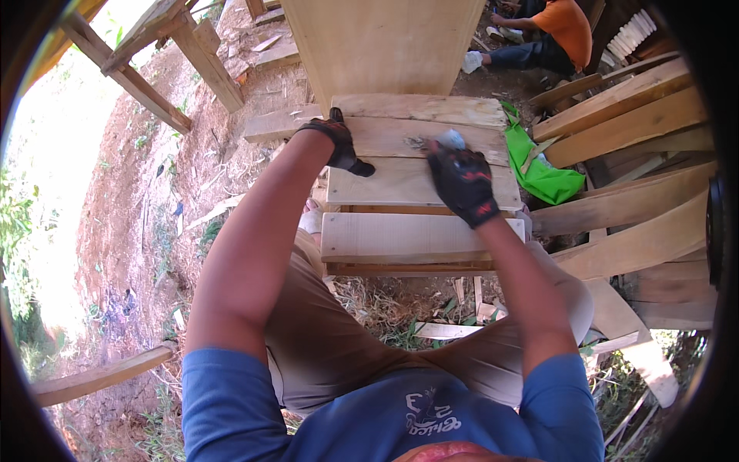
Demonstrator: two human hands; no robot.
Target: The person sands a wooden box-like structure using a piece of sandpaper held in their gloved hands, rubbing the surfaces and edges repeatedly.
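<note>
In front of me stands a low wooden piece made of pale planks (408, 181), its boards side by side with narrow gaps and a step-like front board (408, 235). My left hand (342, 145), in a black glove, rests on the left end of the planks, with the thumb and one finger spread apart; its other fingers are hard to see. Over the right half is my right hand (464, 181), in a black and red glove, closed on a pale bluish-white wad (451, 139) pressed to the wood. Blur hides what the wad is. A dark mark shows beside it.
A wide upright board (385, 46) rises directly behind the planks. Bright green fabric (546, 173) lies to their right, beside stacked lumber (623, 208). A person in orange (567, 31) sits at the far right. A timber frame (173, 58) stands at the far left.
</note>
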